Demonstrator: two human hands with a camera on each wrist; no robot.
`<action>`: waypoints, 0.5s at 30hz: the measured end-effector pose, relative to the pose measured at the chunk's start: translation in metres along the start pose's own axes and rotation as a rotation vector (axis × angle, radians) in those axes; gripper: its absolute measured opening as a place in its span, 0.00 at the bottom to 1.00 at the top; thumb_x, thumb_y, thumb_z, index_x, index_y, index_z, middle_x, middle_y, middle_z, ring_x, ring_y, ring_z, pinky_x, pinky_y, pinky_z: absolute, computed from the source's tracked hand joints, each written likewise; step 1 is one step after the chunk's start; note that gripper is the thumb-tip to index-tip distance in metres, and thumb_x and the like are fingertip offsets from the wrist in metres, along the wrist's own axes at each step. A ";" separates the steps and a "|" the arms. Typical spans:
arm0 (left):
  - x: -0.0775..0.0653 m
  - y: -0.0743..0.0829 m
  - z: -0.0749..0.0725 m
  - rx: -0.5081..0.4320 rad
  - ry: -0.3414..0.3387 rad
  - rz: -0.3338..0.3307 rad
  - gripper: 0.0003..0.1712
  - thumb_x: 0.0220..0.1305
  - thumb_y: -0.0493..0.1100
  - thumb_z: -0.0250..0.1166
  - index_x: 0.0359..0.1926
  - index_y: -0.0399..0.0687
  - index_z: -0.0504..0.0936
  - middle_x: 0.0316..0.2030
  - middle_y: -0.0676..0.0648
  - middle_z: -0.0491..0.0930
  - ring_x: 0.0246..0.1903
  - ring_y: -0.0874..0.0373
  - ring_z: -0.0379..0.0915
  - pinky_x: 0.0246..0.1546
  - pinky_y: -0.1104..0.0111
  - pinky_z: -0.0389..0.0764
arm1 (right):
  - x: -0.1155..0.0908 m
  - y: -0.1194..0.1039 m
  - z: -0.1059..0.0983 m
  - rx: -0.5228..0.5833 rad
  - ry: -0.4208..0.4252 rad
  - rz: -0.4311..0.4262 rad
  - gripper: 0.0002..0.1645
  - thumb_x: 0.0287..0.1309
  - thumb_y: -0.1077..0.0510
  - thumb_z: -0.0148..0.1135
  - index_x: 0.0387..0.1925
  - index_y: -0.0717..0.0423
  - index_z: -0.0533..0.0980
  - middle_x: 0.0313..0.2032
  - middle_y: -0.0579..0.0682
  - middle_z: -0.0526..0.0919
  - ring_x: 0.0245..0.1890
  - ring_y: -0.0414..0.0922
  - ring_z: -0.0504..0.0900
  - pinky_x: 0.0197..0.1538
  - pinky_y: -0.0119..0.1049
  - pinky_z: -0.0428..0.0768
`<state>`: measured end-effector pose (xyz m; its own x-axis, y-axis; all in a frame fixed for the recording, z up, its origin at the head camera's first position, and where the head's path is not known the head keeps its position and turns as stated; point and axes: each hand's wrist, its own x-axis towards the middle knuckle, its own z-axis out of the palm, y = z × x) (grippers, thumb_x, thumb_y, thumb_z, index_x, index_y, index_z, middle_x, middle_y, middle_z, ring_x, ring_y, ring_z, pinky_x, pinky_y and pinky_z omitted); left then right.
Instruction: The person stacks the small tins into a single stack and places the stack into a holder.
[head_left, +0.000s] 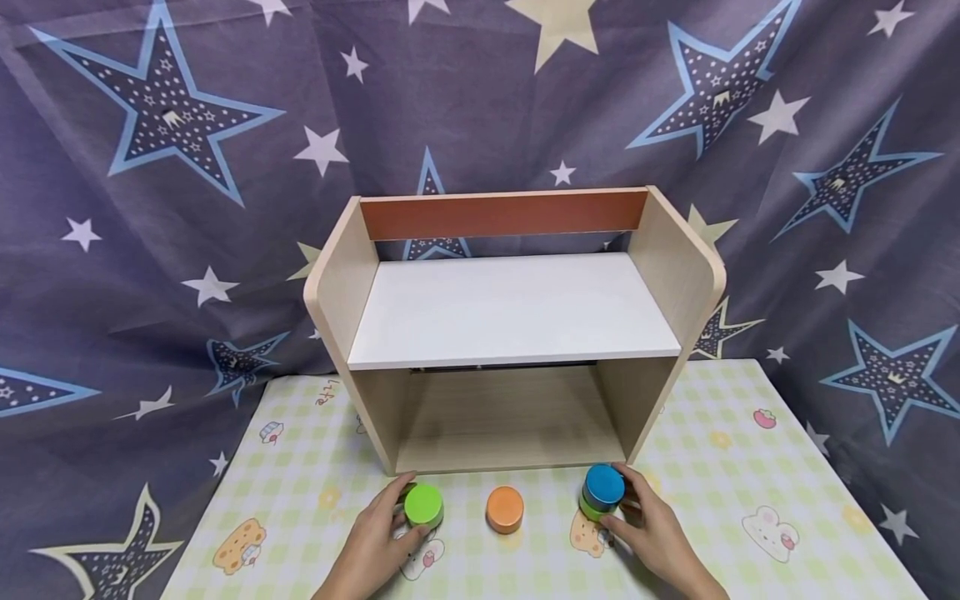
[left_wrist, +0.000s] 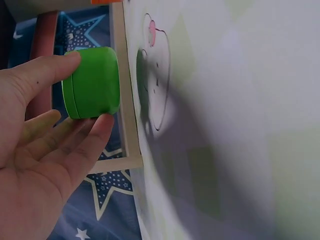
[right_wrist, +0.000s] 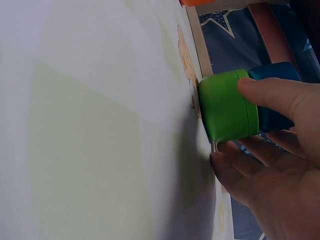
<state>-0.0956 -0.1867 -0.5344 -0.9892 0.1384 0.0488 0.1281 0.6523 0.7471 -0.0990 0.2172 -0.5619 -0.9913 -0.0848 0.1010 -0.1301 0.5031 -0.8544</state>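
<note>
My left hand (head_left: 377,536) pinches a small round green tin (head_left: 424,506) between thumb and fingers. In the left wrist view a narrow gap shows between this tin (left_wrist: 92,82) and the tablecloth. On the right, a blue tin (head_left: 603,487) sits on top of a second green tin (head_left: 596,509), which stands on the cloth. My right hand (head_left: 654,527) curls round this stack, its thumb on the lower green tin (right_wrist: 227,106) and its fingers at the far side. Between the hands stands an orange tin (head_left: 505,509), touched by neither.
Behind the tins stands a wooden two-level shelf with a white upper board (head_left: 513,308), a lower compartment (head_left: 517,417) and a brown back rail (head_left: 506,214). The checked tablecloth (head_left: 720,492) extends to both sides. A dark star-patterned curtain (head_left: 480,100) hangs behind.
</note>
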 end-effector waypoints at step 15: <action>0.004 0.015 -0.002 -0.075 -0.023 0.024 0.46 0.55 0.38 0.78 0.72 0.51 0.65 0.63 0.42 0.73 0.57 0.50 0.74 0.52 0.64 0.82 | 0.000 0.002 0.000 0.006 0.007 0.000 0.46 0.52 0.65 0.76 0.71 0.57 0.64 0.58 0.56 0.78 0.56 0.56 0.79 0.53 0.45 0.83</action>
<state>-0.0982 -0.1783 -0.5216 -0.9838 0.1714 0.0527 0.1455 0.5907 0.7937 -0.0992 0.2177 -0.5637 -0.9914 -0.0789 0.1049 -0.1303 0.4975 -0.8576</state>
